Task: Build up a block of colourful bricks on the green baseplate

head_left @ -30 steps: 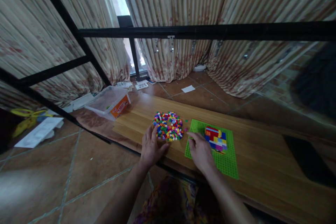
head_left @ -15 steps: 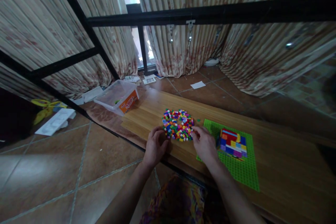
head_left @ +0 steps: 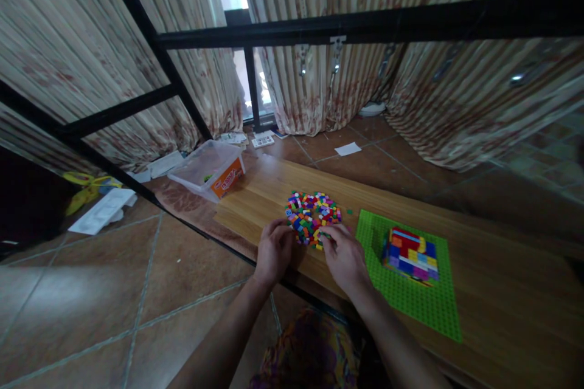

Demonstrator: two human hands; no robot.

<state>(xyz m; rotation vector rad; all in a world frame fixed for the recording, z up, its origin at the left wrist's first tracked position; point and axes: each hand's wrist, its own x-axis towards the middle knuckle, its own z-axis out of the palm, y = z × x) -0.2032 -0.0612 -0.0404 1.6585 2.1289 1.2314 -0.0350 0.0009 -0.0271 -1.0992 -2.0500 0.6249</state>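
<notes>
A ring-shaped heap of small coloured building bricks (head_left: 312,209) lies on the wooden bench top. My left hand (head_left: 274,250) rests at the near left edge of the heap, fingers curled in toward the thumb; anything between them is too small to tell. At the near right edge, my right hand (head_left: 344,255) has thumb and forefinger drawn together over the bricks, and what they pinch is not clear. To its right lies a green studded baseplate (head_left: 415,307), carrying a blocky multicoloured brick build (head_left: 412,255).
A clear plastic tub (head_left: 194,176) with an orange label stands at the bench's left end. Behind the bench (head_left: 497,267) runs a black metal frame (head_left: 292,33) before striped curtains. White paper (head_left: 347,149) lies on the tiled floor.
My right hand has moved left from the baseplate's edge to the heap, its fingers now pinched there. My left hand's fingers have curled in more. The view has shifted, moving the scene rightward.
</notes>
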